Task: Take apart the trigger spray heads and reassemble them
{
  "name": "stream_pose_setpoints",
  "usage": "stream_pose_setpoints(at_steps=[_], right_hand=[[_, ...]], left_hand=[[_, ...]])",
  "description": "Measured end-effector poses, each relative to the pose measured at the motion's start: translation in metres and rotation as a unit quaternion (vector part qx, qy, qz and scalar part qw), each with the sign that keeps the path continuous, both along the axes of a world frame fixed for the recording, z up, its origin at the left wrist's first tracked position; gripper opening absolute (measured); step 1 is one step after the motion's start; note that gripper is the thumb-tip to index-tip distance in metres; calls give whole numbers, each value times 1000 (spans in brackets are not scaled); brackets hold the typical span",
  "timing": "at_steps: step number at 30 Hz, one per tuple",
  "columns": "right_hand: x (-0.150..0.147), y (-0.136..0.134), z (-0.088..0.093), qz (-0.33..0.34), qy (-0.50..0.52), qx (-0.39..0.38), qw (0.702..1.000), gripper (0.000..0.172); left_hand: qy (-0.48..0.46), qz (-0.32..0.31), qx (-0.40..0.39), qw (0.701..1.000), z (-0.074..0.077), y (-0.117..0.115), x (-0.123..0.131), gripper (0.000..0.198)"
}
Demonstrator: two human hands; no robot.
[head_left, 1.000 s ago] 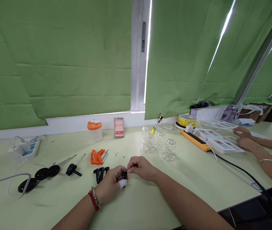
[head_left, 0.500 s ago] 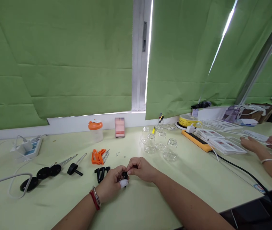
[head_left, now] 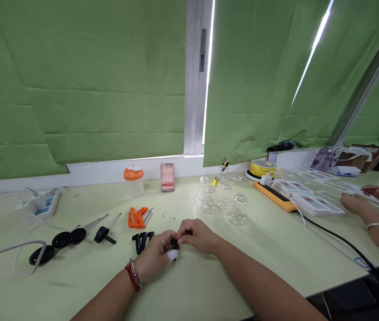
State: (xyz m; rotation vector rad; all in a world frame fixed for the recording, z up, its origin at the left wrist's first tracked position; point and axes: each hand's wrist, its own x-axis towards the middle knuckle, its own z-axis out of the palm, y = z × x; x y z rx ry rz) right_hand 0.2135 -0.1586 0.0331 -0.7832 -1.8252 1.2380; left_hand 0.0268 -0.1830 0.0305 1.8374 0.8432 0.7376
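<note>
My left hand (head_left: 154,258), with a white wrap on its thumb, is closed around a small black plastic part (head_left: 175,244). My right hand (head_left: 199,236) pinches at the top of that part; anything between its fingertips is hidden. Just left of my hands lie several black crank-shaped handles (head_left: 142,241). Behind them are orange plastic brackets (head_left: 136,218) with thin metal rods (head_left: 148,217). A few tiny metal nuts (head_left: 163,215) are scattered beyond my fingers.
Black round-headed pieces with metal shafts (head_left: 61,240) lie at left near a power strip (head_left: 51,206). Several clear glass jars (head_left: 237,209) stand right of centre. An orange-lidded cup (head_left: 133,182) is at the back. Another person's hands (head_left: 353,203) work by white frames (head_left: 316,204) at right.
My hands stay nearly still on the black part. At the right, the other person's hands have shifted slightly over the white frames.
</note>
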Motion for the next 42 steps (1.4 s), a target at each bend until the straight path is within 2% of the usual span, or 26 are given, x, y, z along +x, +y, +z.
stream_pose_setpoints(at_steps=[14, 18, 22, 26, 30, 37, 42], right_hand=[[2, 1, 2, -22, -38, 17, 999, 8], [15, 11, 1, -113, -133, 8, 985, 10], [35, 20, -4, -195, -269, 6, 943, 13], [44, 20, -5, -184, -355, -9, 916, 25], [41, 17, -2, -179, -394, -8, 902, 23], [37, 15, -2, -179, -392, 3, 903, 21], [35, 12, -1, -144, -337, 44, 929, 19]], left_hand=[[2, 9, -4, 1000, 0, 0, 1, 18], [-3, 20, -20, 1000, -2, 1, 0, 18], [2, 24, -24, 999, -3, 1, -1, 18], [3, 28, -22, 999, -3, 1, -1, 18], [4, 26, -22, 999, -4, 2, -1, 17], [5, 25, -24, 999, -3, 2, -1, 18], [3, 25, -26, 999, -2, 1, -1, 18]])
